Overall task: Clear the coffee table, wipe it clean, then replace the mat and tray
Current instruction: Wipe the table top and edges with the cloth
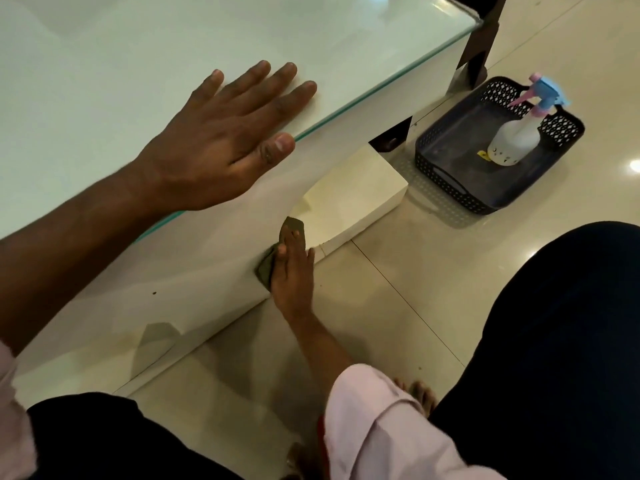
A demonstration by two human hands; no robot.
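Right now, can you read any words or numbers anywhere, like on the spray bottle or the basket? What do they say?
No words or numbers can be read.
Spray bottle: small dark marks near its base, too small and blurred to read.
Yellow tag in the basket beside the bottle: too small to read.
Coffee table, cloth: no text on them.

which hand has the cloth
The right hand, low against the table's white side panel, presses the green cloth there with straight fingers. The left hand lies flat on the glass top, holding nothing.
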